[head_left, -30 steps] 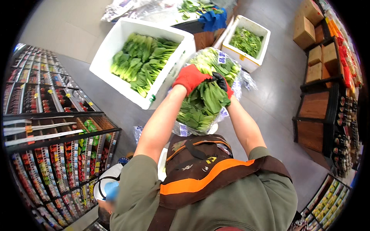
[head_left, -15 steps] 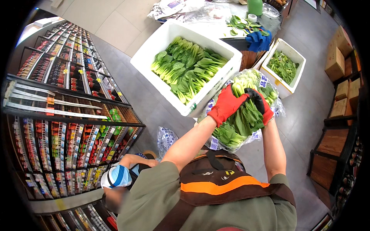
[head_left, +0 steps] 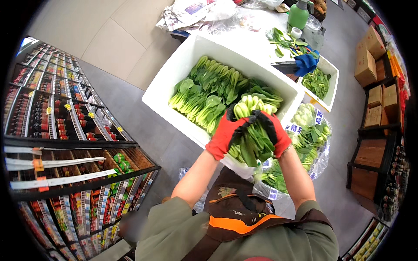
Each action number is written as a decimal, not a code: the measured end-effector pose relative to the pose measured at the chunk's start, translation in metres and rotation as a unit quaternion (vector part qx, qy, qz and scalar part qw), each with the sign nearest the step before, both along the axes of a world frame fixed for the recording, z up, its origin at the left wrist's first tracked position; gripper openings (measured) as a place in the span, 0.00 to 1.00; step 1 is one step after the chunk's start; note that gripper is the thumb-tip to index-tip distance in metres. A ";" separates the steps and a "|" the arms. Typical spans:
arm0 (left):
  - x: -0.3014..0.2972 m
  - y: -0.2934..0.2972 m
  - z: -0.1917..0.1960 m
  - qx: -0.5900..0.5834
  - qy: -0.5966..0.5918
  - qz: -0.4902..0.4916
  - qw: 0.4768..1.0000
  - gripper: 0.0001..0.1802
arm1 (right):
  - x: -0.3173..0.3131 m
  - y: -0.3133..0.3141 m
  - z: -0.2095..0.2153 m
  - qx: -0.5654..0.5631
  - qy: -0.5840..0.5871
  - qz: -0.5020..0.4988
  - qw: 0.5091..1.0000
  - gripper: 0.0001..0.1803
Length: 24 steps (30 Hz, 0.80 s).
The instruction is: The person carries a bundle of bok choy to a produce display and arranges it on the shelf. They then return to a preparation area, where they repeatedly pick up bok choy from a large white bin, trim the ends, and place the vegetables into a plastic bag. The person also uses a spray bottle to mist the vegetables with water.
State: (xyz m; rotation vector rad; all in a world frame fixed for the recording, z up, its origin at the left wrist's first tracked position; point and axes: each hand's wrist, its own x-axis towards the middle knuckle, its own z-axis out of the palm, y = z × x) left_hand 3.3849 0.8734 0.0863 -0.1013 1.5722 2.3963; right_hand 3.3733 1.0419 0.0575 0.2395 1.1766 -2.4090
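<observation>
A bunch of green bok choy [head_left: 251,143] is held between my two hands, pale stems at the far end and dark leaves toward me. My left hand [head_left: 224,134], in a red glove with a black palm, is closed round its left side. On the right side my right hand [head_left: 276,132], gloved alike, grips it too. Both hands are at the near edge of a large white foam box [head_left: 244,58], where rows of bok choy [head_left: 211,89] lie. To the right, an opened clear plastic bag [head_left: 319,160] with printed patches holds more loose bok choy.
Beyond the boxes is a table with plastic sheeting, loose leaves [head_left: 285,41], a blue cloth [head_left: 307,62] and a green spray bottle [head_left: 298,16]. A smaller foam box [head_left: 334,93] of greens stands at right. Stocked shelves [head_left: 65,113] line the left; cardboard boxes [head_left: 365,67] sit right.
Both hands have moved left with a bunch of bok choy, from over the plastic bag to the near edge of the large foam box. The view has shifted, and the person at lower left is mostly hidden.
</observation>
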 end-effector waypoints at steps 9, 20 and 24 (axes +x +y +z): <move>-0.046 -0.138 -0.027 -0.024 -0.115 -0.047 0.992 0.27 | -0.051 -0.145 -0.042 -0.070 -0.090 0.014 0.993 0.21; -0.299 -0.235 -0.090 -0.206 0.025 -0.277 0.938 0.29 | -0.230 -0.226 -0.124 -0.060 -0.034 -0.055 0.996 0.25; -0.373 -0.210 -0.120 -0.352 0.079 -0.365 0.858 0.32 | -0.274 -0.207 -0.188 0.044 -0.047 -0.070 0.995 0.29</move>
